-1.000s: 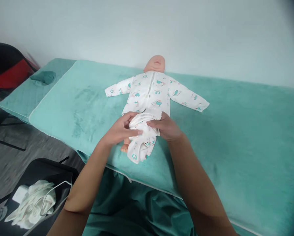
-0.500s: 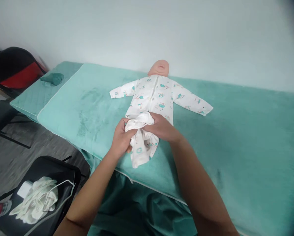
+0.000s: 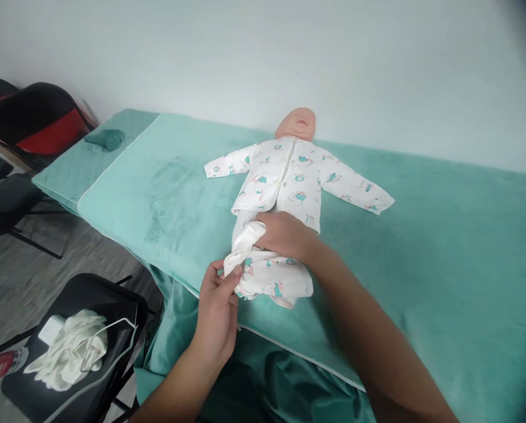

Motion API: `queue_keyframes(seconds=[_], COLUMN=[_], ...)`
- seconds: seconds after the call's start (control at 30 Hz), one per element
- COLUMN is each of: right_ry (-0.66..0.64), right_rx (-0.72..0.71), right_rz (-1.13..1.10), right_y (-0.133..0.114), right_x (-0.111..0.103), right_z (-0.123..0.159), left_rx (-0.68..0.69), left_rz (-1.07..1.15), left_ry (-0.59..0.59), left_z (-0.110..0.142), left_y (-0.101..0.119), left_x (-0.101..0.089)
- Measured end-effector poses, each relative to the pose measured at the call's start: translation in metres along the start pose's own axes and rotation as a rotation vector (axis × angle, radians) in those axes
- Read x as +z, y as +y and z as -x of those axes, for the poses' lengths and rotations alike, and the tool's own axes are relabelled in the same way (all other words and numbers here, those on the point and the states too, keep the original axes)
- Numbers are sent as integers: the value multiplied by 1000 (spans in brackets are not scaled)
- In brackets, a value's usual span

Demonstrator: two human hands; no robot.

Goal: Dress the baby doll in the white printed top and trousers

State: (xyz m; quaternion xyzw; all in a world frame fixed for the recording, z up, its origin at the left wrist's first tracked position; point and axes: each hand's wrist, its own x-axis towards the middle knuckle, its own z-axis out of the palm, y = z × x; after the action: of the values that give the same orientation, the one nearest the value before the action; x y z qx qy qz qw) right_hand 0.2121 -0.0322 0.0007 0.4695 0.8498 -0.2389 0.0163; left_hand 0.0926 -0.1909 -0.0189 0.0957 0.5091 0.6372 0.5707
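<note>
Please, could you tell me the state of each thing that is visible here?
Pinkish, smooth-headed baby doll: lying face up
White long-sleeved printed cloth jacket: on the doll, sleeves spread
White printed cloth trousers: bunched, waistband gripped by left hand and right hand
Black folding chair: unfolded
Whitish soft cloth: crumpled

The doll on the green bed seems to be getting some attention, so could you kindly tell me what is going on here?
A person is handling a white printed garment over the lower body of the doll, which lies on its back. The left hand pinches one end of its gathered band, and the right hand holds the other. A matching jacket covers the torso, sleeves spread wide.
</note>
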Motion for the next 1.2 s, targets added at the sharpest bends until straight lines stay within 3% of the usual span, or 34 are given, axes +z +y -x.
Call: queue_keyframes(seconds=[0.2, 0.47, 0.6, 0.8, 0.9, 1.1, 1.2], right_ry=[43, 17, 16, 18, 22, 53, 52], right_rx=[55, -4, -29, -33, -47, -89, -110], right_rz=[62, 127, 160, 124, 126, 149, 152], right_y=[-6, -1, -1, -2, -1, 2, 3], right_x=[6, 9, 10, 10, 11, 15, 16], right_z=[2, 0, 0, 2, 2, 1, 1], left_rx=[186, 63, 95, 55, 109, 78, 67], left_rz=[-135, -43, -207, -643, -781, -672, -585], left_ry=[118, 168, 184, 93, 86, -62, -67], left_z=[-17, -16, -17, -22, -25, -29, -27], left_y=[-6, -13, -17, -10, -7, -2, -2], left_x=[-22, -27, -38, -54, -56, -53, -50])
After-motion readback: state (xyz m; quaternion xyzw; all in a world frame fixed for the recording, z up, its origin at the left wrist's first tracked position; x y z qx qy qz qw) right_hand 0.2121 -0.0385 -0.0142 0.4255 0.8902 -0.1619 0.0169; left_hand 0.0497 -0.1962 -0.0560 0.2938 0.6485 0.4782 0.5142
